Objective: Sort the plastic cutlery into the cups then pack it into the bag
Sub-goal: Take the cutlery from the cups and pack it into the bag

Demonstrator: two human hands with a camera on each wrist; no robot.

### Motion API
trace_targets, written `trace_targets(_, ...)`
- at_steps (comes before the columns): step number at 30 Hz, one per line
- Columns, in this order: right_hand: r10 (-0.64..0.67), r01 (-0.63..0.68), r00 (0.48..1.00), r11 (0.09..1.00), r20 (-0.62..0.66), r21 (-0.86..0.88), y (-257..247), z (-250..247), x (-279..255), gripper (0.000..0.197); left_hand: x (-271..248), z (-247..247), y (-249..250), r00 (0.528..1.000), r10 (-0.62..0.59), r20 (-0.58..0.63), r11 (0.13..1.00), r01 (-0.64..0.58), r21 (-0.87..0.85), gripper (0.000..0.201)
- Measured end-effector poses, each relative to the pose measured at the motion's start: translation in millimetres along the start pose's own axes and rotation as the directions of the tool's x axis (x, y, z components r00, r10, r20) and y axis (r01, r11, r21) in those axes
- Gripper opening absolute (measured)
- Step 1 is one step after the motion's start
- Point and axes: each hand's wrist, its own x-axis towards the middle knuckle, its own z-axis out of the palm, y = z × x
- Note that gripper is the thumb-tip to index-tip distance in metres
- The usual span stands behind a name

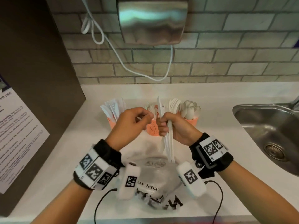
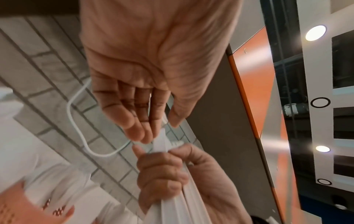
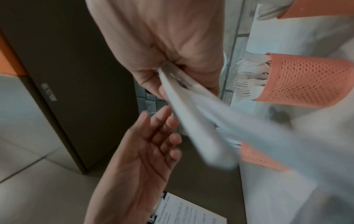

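Head view is showing the right hand (image 1: 168, 126) gripping a bundle of white plastic cutlery (image 1: 168, 146) in a closed fist, handles hanging down below the grip and tips sticking up above it. The left hand (image 1: 129, 125) is sitting just beside that grip, its fingertips (image 2: 145, 136) touching the top of the bundle; whether they are pinching 1 piece or only steadying it is hard to tell, since the fingers are lying fairly straight in the wrist views.

Behind the grip, 3 salmon-coloured cups are standing on the white table (image 1: 68, 151): the left cup (image 1: 112, 122) is holding flat white pieces that look like knives, the middle cup (image 1: 152, 128) is holding forks, and the right cup (image 1: 192, 121) is holding spoons. Below the grip, near the person, the clear printed bag (image 1: 155, 177) is lying flat on the table, apparently with nothing packed in it.

Judging by this, the sorting looks well advanced, with the handheld bundle probably being distributed or gathered. The packing into the bag appears not yet done.
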Motion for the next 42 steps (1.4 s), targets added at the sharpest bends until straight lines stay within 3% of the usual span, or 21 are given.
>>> trace_targets(4, -0.14, 0.11, 0.987, 0.942, -0.075, -0.317, 7.2, 3.3, -0.6, 0.027, 6.7, 17.3, -0.7, 0.992, -0.116, 0.041, 0.992, 0.118, -0.05, 0.02)
trace_targets(8, -0.261, 0.169, 0.956, 0.866, -0.137, -0.47, 8.6, 6.3, -4.1, 0.071, 7.2, 20.7, -5.0, 0.96, -0.236, 0.153, 0.925, 0.27, -0.267, 0.02)
trace_targets(10, -0.307, 0.208, 0.946, 0.822, -0.106, -0.53, 10.7, 5.7, -4.8, 0.087, 6.1, 22.0, -6.8, 0.955, -0.204, 0.217, 0.888, 0.274, -0.369, 0.044)
trace_targets(12, -0.351, 0.215, 0.93, 0.768, -0.114, -0.603, 14.0, 7.3, -3.1, 0.099, 5.0, 24.9, -4.9, 0.961, -0.179, 0.211, 0.906, 0.245, -0.346, 0.069)
trace_targets(14, -0.397, 0.225, 0.912, 0.698, -0.105, -0.68, 16.3, 10.6, -1.2, 0.103, 5.3, 30.8, -1.3, 0.974, -0.159, 0.162, 0.928, 0.203, -0.312, 0.056)
trace_targets(16, -0.422, 0.218, 0.901, 0.646, -0.104, -0.732, 18.4, 13.0, 0.1, 0.103, 5.9, 37.4, 4.8, 0.984, -0.141, 0.106, 0.947, 0.165, -0.275, 0.022)
trace_targets(18, -0.427, 0.196, 0.897, 0.619, -0.116, -0.761, 19.4, 12.8, 0.6, 0.104, 7.9, 43.2, 0.7, 0.995, -0.095, 0.032, 0.976, 0.1, -0.193, 0.018)
trace_targets(21, -0.387, 0.18, 0.917, 0.617, -0.096, -0.766, 22.2, 10.1, 0.5, 0.101, 10.8, 47.6, -3.1, 0.998, -0.062, -0.029, 0.99, 0.058, -0.127, 0.028)
trace_targets(24, -0.273, 0.121, 0.954, 0.733, -0.127, -0.67, 21.3, 4.0, 0.9, 0.082, 14.0, 44.5, -1.5, 0.996, -0.094, 0.008, 0.981, 0.094, -0.172, 0.024)
trace_targets(28, -0.168, 0.107, 0.985, 0.764, -0.035, -0.637, 23.2, -8.9, -5.9, 0.014, 20.3, 37.7, 1.5, 0.986, -0.165, -0.006, 0.96, 0.159, -0.23, 0.029)
trace_targets(32, -0.185, 0.139, 0.983, 0.794, -0.018, -0.591, 31.2, -6.7, -15.4, 0.017, 31.3, 31.5, -6.8, 0.977, -0.212, -0.015, 0.938, 0.199, -0.284, 0.024)
trace_targets(37, -0.221, 0.133, 0.961, 0.898, -0.168, -0.42, 33.7, -5.7, -13.4, 0.021, 30.2, 25.9, -12.5, 0.971, -0.214, 0.104, 0.856, 0.238, -0.459, 0.006)
trace_targets(42, -0.32, 0.207, 0.935, 0.841, -0.151, -0.5, 36.9, -1.9, -9.7, 0.016, 28.0, 24.1, -15.0, 0.965, -0.237, 0.115, 0.85, 0.264, -0.455, 0.009)
